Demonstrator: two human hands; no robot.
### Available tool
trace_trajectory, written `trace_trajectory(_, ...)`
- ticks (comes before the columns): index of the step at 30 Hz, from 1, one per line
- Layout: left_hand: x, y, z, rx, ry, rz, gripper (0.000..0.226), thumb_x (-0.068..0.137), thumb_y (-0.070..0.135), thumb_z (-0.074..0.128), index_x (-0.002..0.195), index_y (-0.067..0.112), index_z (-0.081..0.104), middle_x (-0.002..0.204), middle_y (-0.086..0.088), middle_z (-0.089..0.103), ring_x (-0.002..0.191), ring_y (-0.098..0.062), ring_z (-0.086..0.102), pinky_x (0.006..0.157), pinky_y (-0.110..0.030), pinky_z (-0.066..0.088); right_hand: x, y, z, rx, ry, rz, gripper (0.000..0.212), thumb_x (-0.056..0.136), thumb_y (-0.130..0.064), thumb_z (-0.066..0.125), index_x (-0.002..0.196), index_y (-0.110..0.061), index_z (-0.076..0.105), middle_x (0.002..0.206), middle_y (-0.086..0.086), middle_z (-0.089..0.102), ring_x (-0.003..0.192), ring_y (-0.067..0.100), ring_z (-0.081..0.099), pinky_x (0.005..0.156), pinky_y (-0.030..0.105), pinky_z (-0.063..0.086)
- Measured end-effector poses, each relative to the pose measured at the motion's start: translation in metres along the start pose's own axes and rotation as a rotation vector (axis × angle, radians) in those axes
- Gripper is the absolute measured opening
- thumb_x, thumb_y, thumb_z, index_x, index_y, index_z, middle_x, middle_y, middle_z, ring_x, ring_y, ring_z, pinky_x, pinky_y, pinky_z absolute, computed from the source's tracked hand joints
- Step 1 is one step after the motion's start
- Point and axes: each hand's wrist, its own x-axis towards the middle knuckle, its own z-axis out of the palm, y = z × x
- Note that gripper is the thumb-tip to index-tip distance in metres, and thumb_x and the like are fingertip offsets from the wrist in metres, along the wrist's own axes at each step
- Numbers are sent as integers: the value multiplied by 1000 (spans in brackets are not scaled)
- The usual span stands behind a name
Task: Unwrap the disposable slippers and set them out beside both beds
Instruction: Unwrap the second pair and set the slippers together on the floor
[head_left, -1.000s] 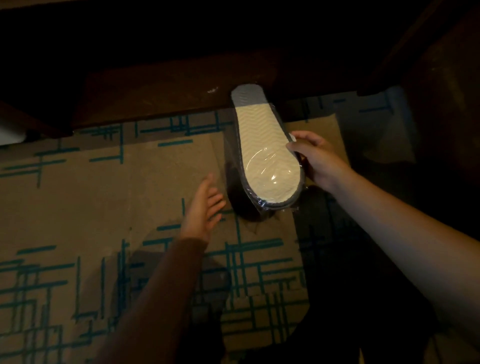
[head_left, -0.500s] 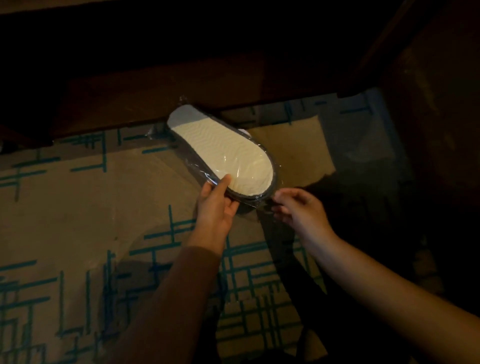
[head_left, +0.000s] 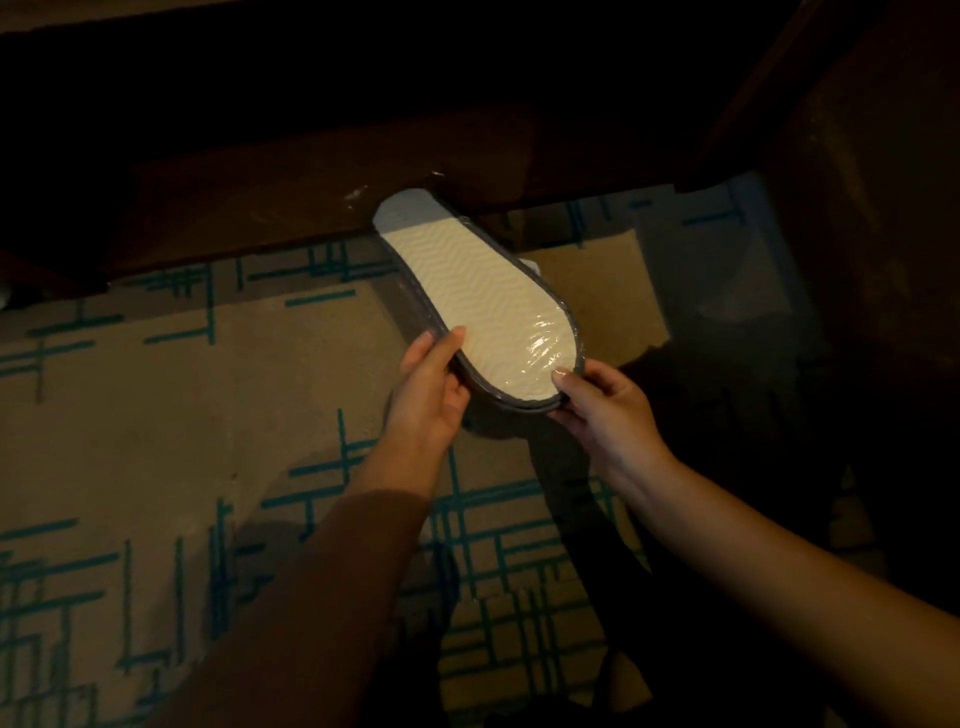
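Left hand (head_left: 428, 395) grips the near end of the wrapped slippers (head_left: 475, 291) from the left, thumb on the pale ridged sole, fingers curled beneath. The pack sits in the air between both hands, sole up, its far end pointing away toward the dark wooden furniture (head_left: 322, 171) behind. The clear wrapper (head_left: 545, 345) is unbroken, glinting near the heel. Right hand (head_left: 605, 410) pinches the same end from the right, thumb on top at the rim.

Risks, as I read them: that film looks slick and tight, so the fingers may slide off without tearing it, and a sudden rip could fling the pair onto the floor. Both grips sit at one end, so the long far end may droop or twist loose. The dim light won't help in finding a seam.

Below is tan carpet (head_left: 156, 415) crossed with teal lines. The room is dark, with deep shadow at right, and no bed can be clearly made out.
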Motion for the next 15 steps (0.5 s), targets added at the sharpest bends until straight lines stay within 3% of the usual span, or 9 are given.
trace_trajectory(3,-3,8,8,121,-16,-138,48,86,29,59,131,15,48,127,-10,59,97,-20,60,82,-35,53,0,-3,-11,92,24,43,14,88,-6,57,94,-17,63,93,3,69,79,10,67,65,21,58)
trace_trajectory(5,-1,17,9,206,36,-209,62,82,42,60,137,19,42,131,-8,55,99,-22,57,89,-43,47,5,-4,-20,139,53,65,30,88,-7,58,116,-17,59,111,7,66,89,13,67,61,21,60)
trace_trajectory(7,5,24,8,227,83,-191,55,84,38,59,133,16,46,133,-7,55,98,-20,57,86,-41,48,8,-4,-26,110,62,63,48,88,-7,57,134,-17,47,128,10,59,107,21,62,64,23,60)
trace_trajectory(9,10,30,8,138,107,-163,48,88,29,57,131,12,47,136,-9,54,108,-22,58,87,-37,48,11,-1,-30,67,62,68,51,89,-6,55,137,-17,43,133,11,55,115,26,58,74,28,58)
trace_trajectory(11,12,36,8,48,125,-135,44,89,23,57,130,9,47,133,-12,55,120,-25,54,94,-37,46,12,3,-32,65,42,102,48,90,-5,53,136,-17,43,123,9,59,111,26,58,75,31,54)
trace_trajectory(15,20,55,3,-66,157,-54,29,91,20,54,117,8,55,118,-10,63,118,-22,56,93,-34,47,11,11,-43,129,53,173,40,91,-4,51,125,-24,46,100,1,61,89,16,61,70,30,50)
